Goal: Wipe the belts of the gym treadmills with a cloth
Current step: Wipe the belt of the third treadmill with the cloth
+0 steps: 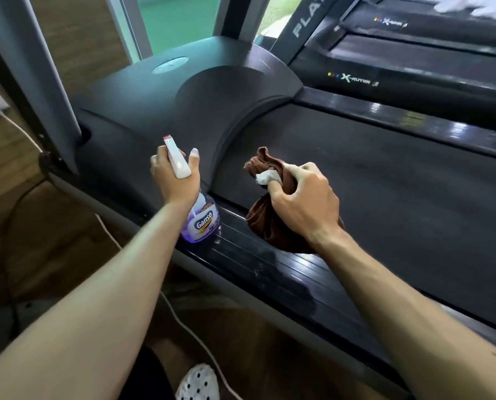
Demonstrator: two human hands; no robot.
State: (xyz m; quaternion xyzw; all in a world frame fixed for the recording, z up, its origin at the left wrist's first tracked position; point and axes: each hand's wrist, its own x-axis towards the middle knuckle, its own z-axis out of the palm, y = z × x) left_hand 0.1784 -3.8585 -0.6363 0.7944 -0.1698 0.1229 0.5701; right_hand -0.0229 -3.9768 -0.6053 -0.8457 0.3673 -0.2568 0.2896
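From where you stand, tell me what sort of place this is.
Most likely a gym. A treadmill belt runs under the hands, with its motor hood at the front, and a second treadmill marked X-runner stands alongside by a window.

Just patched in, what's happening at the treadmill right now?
A person is bent over the nearest treadmill. The left hand grips a purple spray bottle by its white trigger head, the bottle over the side rail. The right hand holds a bunched brown cloth with a bit of white tissue at the near edge of the belt, by the motor cover.
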